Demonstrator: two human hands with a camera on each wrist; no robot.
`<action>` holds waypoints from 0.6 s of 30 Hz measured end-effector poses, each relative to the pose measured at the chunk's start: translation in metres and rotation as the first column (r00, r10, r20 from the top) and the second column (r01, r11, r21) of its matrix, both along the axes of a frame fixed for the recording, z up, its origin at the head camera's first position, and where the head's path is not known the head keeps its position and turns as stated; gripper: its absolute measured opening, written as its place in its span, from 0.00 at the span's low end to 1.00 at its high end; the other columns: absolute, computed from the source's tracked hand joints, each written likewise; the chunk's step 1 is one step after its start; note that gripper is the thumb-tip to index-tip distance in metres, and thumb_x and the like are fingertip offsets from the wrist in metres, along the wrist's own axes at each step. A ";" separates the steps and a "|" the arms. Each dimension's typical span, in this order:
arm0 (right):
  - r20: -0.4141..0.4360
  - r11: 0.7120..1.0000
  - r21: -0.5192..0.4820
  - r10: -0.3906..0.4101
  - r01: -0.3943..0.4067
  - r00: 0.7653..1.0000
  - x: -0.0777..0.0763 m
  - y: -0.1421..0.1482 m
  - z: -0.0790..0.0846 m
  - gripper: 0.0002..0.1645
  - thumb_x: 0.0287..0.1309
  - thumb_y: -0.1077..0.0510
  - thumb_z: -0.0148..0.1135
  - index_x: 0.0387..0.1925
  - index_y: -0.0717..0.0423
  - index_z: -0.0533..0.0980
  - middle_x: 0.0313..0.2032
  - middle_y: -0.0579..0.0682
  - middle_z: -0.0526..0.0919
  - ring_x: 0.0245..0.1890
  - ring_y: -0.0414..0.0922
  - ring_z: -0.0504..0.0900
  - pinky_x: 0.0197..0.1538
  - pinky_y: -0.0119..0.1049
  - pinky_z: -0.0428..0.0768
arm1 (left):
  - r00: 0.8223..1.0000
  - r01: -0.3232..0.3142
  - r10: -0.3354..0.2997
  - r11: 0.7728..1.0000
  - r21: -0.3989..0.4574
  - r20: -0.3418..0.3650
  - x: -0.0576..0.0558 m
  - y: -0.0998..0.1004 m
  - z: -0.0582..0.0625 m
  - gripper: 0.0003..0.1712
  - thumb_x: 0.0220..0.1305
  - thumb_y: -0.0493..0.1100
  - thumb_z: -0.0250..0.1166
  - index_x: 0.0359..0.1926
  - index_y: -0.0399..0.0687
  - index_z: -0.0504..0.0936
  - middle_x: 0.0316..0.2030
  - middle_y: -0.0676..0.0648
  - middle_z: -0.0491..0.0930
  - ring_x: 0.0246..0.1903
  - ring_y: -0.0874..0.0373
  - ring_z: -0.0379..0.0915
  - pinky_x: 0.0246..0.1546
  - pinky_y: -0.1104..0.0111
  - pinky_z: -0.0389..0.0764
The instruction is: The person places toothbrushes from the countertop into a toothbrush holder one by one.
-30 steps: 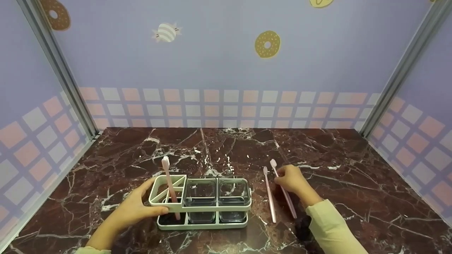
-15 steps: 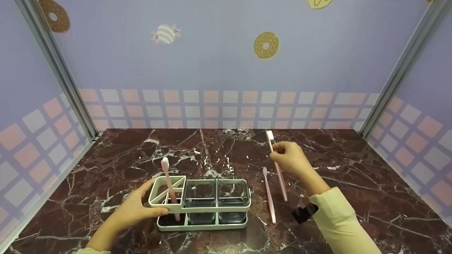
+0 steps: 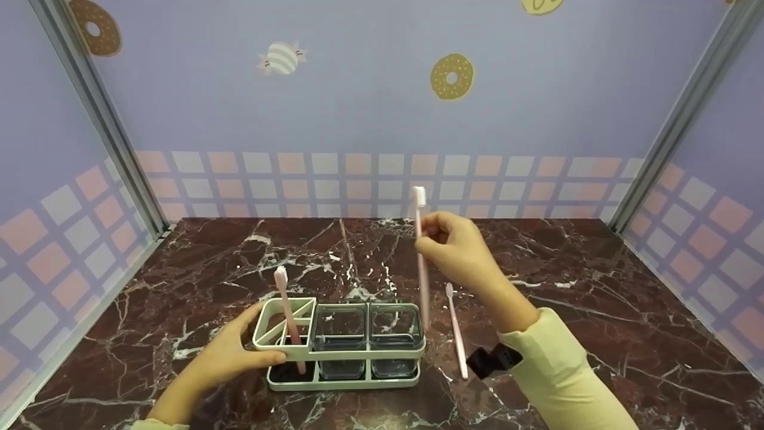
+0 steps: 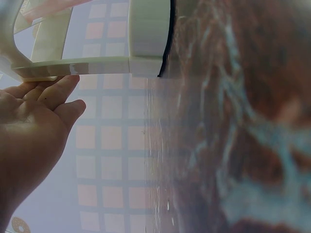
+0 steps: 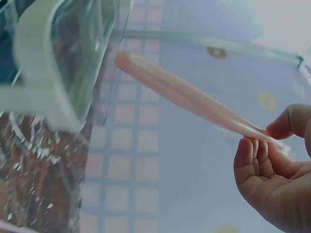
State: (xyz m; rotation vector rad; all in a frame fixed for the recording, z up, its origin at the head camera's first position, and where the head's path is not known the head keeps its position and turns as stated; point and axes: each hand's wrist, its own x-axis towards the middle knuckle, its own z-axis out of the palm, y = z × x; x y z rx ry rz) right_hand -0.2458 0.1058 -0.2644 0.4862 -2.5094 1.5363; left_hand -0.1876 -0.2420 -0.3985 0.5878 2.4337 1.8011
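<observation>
My right hand [image 3: 456, 242] pinches a pink toothbrush [image 5: 180, 96] near its neck and holds it upright above the table. Its white bristles are at the top, and its handle end hangs by the right end of the pale toothbrush holder [image 3: 367, 353]. At the holder's other end, my left hand [image 3: 230, 352] grips the frame, thumb along the front and fingers round the side. A second pink toothbrush [image 3: 290, 322] leans in the holder's divided left section. To the right, a third pink toothbrush [image 3: 456, 331] lies on the table.
Two clear cups [image 3: 339, 328] fill the middle and right sections of the holder. The dark red marbled table [image 3: 239, 257] meets a lilac wall [image 3: 358, 107] with printed squares at the back. A small black device [image 3: 494, 361] sits at the right wrist.
The right hand has lifted its toothbrush off the table, turned it upright and carried it left toward the holder. The left hand and the holder have stayed in place.
</observation>
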 end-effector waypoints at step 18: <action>-0.070 0.975 -0.154 0.154 -0.163 0.986 0.030 -0.065 0.028 0.08 0.56 0.68 0.59 0.39 0.62 0.77 0.32 0.51 0.79 0.28 0.42 0.73 0.29 0.26 0.74 | 1.000 0.017 -0.016 1.000 0.021 -0.010 -0.002 -0.001 -0.002 0.47 0.50 0.32 0.71 0.68 0.33 0.58 0.47 0.30 0.76 0.41 0.53 0.80 0.44 0.64 0.83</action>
